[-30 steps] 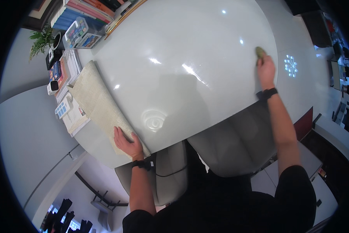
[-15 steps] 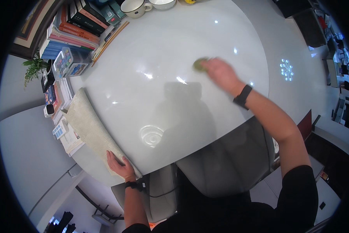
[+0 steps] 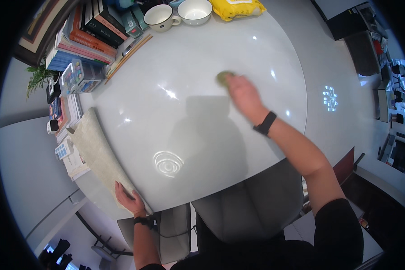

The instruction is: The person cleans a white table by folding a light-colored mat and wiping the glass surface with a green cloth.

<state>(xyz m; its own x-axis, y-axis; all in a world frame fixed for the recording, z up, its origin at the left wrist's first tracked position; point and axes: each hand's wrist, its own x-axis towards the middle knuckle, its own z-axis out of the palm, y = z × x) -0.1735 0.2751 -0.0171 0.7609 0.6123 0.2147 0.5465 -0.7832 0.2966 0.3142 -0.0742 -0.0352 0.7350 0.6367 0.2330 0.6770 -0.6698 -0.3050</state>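
Observation:
My right hand (image 3: 246, 96) is closed on a green sponge (image 3: 224, 78), pressed to the glossy white table (image 3: 198, 58) right of its middle. Motion smears the sponge and fingertips. A black band circles that wrist. Over at the left edge of the table, my left hand (image 3: 129, 201) lies flat on a folded beige mat (image 3: 96, 144), fingers stretched and holding nothing. The mat runs slantwise from the near edge toward the papers. A dark band with a thin cable is on my left wrist.
Books (image 3: 92, 27), a clear plastic box (image 3: 80, 76) and wooden sticks (image 3: 129, 58) line the far left. Along the far edge stand a white mug (image 3: 159, 19), a white bowl (image 3: 195, 11) and a yellow packet (image 3: 236, 8). Grey chairs (image 3: 256, 198) touch the near side.
My right hand has moved slightly left across the table with the sponge. The view has shifted, bringing the bowl and yellow packet more fully into sight. My left hand stays on the mat.

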